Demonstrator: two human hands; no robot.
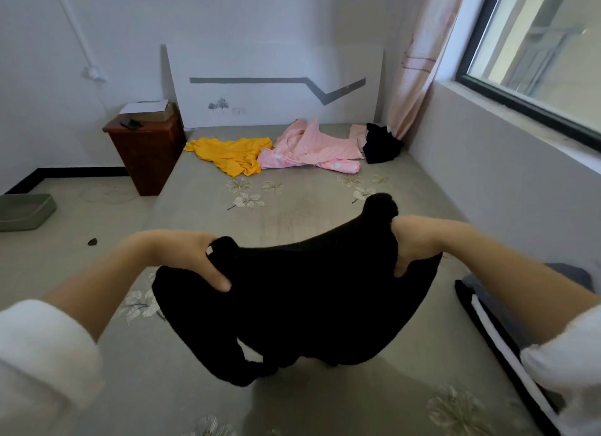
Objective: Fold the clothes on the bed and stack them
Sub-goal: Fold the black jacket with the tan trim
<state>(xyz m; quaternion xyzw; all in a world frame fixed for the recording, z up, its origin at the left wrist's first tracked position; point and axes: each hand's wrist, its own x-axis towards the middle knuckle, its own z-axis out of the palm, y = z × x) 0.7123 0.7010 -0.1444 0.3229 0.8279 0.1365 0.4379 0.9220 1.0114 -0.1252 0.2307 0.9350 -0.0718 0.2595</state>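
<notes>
Left hand point(195, 252), right hand point(414, 245) on garment point(309, 292)

Arms outstretched, left grip point(196, 253) and right grip point(412, 242) clutch a black garment point(309, 292).

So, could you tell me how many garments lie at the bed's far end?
3: yellow garment left, pink garment middle, black garment right; the pink one may hide more.

Home bedrm: bed point(292, 208) w/ floral sheet, white headboard point(276, 65), wood nightstand point(146, 156), pink curtain point(419, 62) by window point(536, 45).
</notes>
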